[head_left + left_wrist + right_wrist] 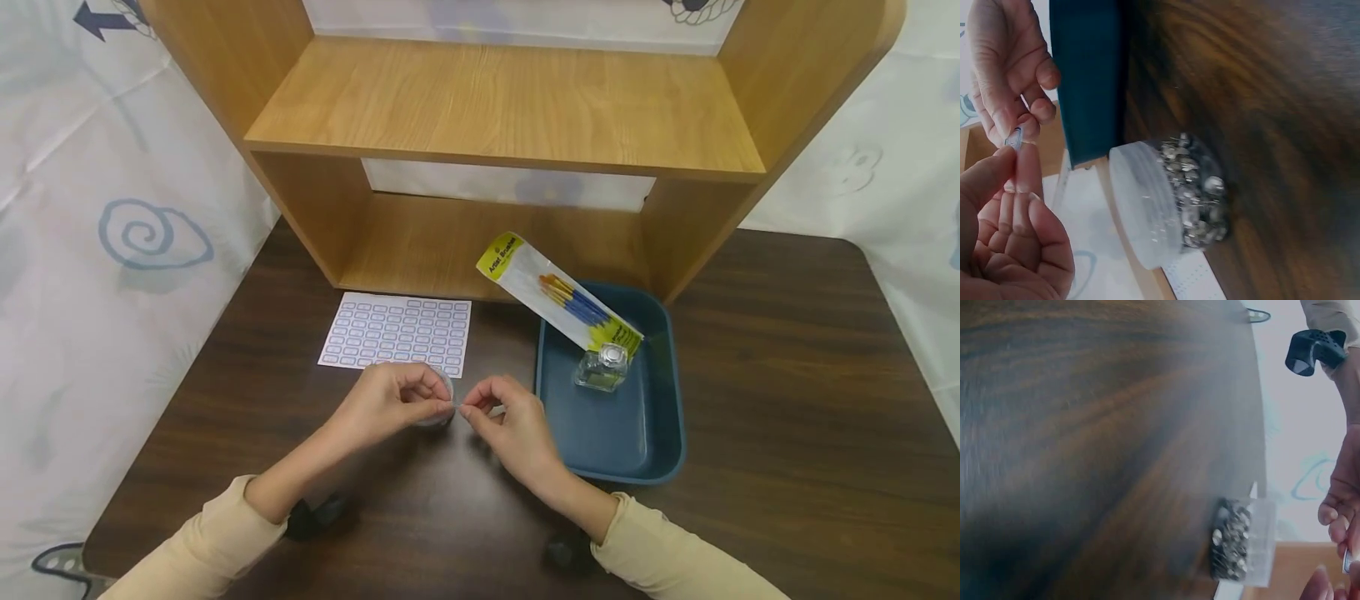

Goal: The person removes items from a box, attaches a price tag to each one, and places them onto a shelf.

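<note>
Both hands meet over the table, pinching a small label sticker (1014, 139) with a blue border between them. My left hand (393, 400) holds one end between thumb and index finger. The other end is pinched in the fingertips of my right hand (517, 425). Just below the hands stands a clear round jar (1194, 200) with a translucent lid, full of small shiny metal pieces; the head view shows it mostly covered by the left hand. Behind the left hand lies a white sheet of blue-bordered labels (397, 329), its front edge partly hidden.
On the right is a dark blue tray (678, 400). A glass bottle (602, 371) with a silver cap sits inside it, and a packet of artist brushes (555, 292) leans across its back edge. A wooden shelf unit (502, 104) stands at the back of the dark table (810, 375).
</note>
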Tool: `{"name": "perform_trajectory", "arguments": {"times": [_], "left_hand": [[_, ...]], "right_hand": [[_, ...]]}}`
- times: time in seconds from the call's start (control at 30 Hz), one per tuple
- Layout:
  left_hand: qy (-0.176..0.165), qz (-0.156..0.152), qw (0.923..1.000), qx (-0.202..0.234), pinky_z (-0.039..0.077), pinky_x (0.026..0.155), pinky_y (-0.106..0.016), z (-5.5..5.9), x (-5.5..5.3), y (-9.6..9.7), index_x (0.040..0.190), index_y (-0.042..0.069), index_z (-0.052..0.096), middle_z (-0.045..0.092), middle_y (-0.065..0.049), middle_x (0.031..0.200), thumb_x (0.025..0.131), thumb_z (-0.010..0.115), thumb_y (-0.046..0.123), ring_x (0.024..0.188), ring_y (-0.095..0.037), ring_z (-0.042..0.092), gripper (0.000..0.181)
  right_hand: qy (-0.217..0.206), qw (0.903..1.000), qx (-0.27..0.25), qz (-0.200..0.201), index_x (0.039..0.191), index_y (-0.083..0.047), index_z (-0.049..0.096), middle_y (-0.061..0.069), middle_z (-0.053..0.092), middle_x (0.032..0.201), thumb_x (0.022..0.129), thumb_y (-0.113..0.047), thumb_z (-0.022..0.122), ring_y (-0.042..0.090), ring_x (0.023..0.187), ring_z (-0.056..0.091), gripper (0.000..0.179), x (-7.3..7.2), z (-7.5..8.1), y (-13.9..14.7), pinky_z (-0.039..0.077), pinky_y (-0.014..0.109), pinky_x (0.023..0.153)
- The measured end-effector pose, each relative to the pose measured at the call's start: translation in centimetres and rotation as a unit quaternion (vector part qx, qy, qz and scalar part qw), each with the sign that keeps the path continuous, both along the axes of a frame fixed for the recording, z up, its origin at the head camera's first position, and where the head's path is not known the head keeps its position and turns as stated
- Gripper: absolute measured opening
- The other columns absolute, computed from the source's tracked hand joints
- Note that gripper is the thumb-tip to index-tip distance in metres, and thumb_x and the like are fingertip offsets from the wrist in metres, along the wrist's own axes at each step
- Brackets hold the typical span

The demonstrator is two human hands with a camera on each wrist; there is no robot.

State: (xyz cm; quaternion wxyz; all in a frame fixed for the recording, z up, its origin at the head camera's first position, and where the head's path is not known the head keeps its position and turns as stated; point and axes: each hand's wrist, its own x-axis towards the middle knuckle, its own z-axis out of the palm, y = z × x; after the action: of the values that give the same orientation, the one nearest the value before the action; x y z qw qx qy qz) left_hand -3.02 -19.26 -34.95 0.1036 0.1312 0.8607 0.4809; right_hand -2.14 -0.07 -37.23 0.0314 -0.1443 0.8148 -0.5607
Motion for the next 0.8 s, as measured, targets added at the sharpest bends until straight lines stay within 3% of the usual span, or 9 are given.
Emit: {"name": "perform_trajectory", "arguments": {"times": [0.2, 0.37, 0.57, 0.8], "left_hand": [[0.061, 0.025, 0.9956, -0.066, 0.048, 0.064, -0.025, -1.1, 0.9, -1.1, 0.074, 0.019, 0.07, 0.066, 0.009, 0.079, 0.074, 0.08, 0.013, 0.074, -0.006, 0.058, 0.012], [0.094, 0.055, 0.9888, -0.102, 0.046, 0.081, -0.039, -2.1, 1.7, -1.9, 0.07, 0.021, 0.069, 0.064, -0.004, 0.102, 0.069, 0.083, 0.014, 0.098, -0.021, 0.057, 0.015], [0.093, 0.072, 0.9871, -0.108, 0.036, 0.096, -0.055, -2.8, 2.2, -2.5, 0.068, 0.02, 0.07, 0.056, -0.015, 0.127, 0.068, 0.084, 0.015, 0.119, -0.033, 0.047, 0.015], [0.09, 0.079, 0.9872, -0.106, 0.041, 0.096, -0.052, -3.5, 2.6, -3.0, 0.067, 0.02, 0.07, 0.056, -0.015, 0.127, 0.068, 0.084, 0.014, 0.119, -0.032, 0.05, 0.015]], "right_hand": [[0.032, 0.9994, 0.007, 0.007, 0.077, -0.007, 0.065, 0.005, 0.053, 0.088, 0.078, -0.003, 0.074, 0.022, 0.08, 0.057, 0.009, 0.3, -1.2, -1.2, 0.05, 0.019, 0.062], [0.097, 0.9924, 0.076, -0.006, 0.073, -0.012, 0.068, 0.002, 0.053, 0.088, 0.073, -0.01, 0.079, 0.017, 0.084, 0.049, 0.011, 0.5, -2.1, -2.0, 0.042, 0.025, 0.068], [0.139, 0.9833, 0.117, -0.009, 0.072, -0.017, 0.069, 0.001, 0.056, 0.097, 0.071, -0.016, 0.081, 0.018, 0.095, 0.048, 0.012, 0.6, -2.9, -2.7, 0.042, 0.03, 0.072], [0.2, 0.9675, 0.155, 0.007, 0.071, -0.019, 0.067, 0.002, 0.055, 0.107, 0.069, -0.017, 0.082, 0.022, 0.103, 0.049, 0.015, 0.6, -3.8, -3.1, 0.042, 0.036, 0.08]]}}
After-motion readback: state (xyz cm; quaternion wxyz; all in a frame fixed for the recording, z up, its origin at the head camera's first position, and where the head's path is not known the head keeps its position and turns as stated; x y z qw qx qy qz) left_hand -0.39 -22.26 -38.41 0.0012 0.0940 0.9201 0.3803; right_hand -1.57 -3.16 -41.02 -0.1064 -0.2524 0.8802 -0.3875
